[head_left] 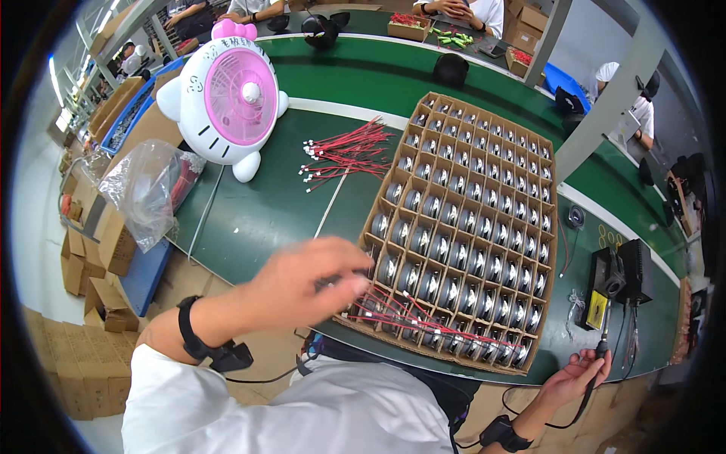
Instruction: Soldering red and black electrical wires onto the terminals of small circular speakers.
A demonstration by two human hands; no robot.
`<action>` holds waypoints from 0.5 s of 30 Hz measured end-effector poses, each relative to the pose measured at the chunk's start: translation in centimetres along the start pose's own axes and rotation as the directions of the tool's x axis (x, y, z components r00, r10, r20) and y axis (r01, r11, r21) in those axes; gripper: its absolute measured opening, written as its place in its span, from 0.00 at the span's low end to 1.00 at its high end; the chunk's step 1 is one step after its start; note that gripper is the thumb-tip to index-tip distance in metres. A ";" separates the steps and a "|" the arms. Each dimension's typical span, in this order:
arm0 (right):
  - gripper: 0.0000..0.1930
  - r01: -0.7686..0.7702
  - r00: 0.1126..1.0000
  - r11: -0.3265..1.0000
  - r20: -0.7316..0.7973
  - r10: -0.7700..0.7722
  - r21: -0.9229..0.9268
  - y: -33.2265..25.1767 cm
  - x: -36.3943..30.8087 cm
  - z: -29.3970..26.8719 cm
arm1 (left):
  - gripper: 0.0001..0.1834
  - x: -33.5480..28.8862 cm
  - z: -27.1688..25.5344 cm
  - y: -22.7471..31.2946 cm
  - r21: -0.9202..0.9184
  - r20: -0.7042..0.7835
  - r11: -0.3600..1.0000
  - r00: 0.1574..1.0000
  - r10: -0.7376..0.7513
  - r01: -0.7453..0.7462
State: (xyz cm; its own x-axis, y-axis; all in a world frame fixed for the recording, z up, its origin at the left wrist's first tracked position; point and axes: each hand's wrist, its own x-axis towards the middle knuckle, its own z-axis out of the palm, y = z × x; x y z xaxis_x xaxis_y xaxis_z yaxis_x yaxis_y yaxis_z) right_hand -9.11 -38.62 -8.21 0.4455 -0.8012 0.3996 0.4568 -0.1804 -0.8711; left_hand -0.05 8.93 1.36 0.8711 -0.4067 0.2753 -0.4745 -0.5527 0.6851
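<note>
A divided cardboard box [556, 250] holds rows of round speakers [432, 206] with dark rims and silvery backs, standing on edge in its cells. My left hand [314, 280] is over the box's near left corner, its fingers bent and smeared by motion; whether anything is between them is unclear. Thin red wires [423, 321] lie across the nearest cells, beside that hand. At the right, my right hand [578, 376] grips the dark handle of a soldering iron [602, 349], its cord trailing below. The iron points away from me, toward a soldering stand [596, 310] with a yellow pad.
Red wires with white connectors [344, 155] lie in a bundle beyond the box. A white and pink cat-shaped fan [234, 98] stands at the far left, near a clear plastic bag [151, 189]. A black box-shaped unit [635, 272] sits at the right. Co-workers sit across the green belt [348, 68].
</note>
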 end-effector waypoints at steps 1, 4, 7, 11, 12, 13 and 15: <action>0.18 0.006 1.000 1.000 -0.022 -0.006 -0.029 -0.1 -0.4 0.6 | 0.12 0.5 -0.7 -1.4 -0.042 0.012 0.997 0.998 -0.064 0.064; 0.17 0.042 0.999 0.995 -0.020 -0.044 -0.095 -0.2 -1.1 1.8 | 0.08 4.6 -1.9 -7.7 0.144 -0.222 0.973 0.964 -0.144 0.178; 0.16 0.052 0.998 0.992 -0.033 -0.056 -0.111 -0.1 -1.5 2.4 | 0.07 7.1 -2.8 -12.8 0.414 -0.265 0.895 0.963 -0.056 0.165; 0.16 0.049 0.998 0.992 -0.041 -0.054 -0.116 -0.2 -1.5 2.5 | 0.08 8.1 -2.5 -14.1 0.470 -0.139 0.846 0.968 -0.211 0.252; 0.16 0.042 0.998 0.992 -0.037 -0.047 -0.121 -0.2 -1.5 2.6 | 0.07 8.3 -2.7 -13.7 0.444 -0.166 0.855 0.963 -0.214 0.267; 0.16 0.037 0.999 0.992 -0.033 -0.041 -0.121 -0.2 -1.4 2.6 | 0.06 8.5 -3.3 -13.3 0.405 -0.205 0.867 0.953 -0.223 0.291; 0.16 0.039 0.998 0.990 -0.046 -0.046 -0.134 -0.2 -1.4 2.8 | 0.05 9.2 -4.8 -12.7 0.314 -0.222 0.883 0.931 -0.288 0.348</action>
State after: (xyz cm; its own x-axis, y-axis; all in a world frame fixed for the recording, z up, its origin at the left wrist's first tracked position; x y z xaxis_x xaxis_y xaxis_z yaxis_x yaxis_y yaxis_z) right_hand -7.71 -35.87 -7.79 0.3882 -0.8175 0.4254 0.3669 -0.2863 -0.8851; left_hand 14.62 15.75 -1.58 0.9763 -0.0581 0.2086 -0.1555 -0.8582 0.4891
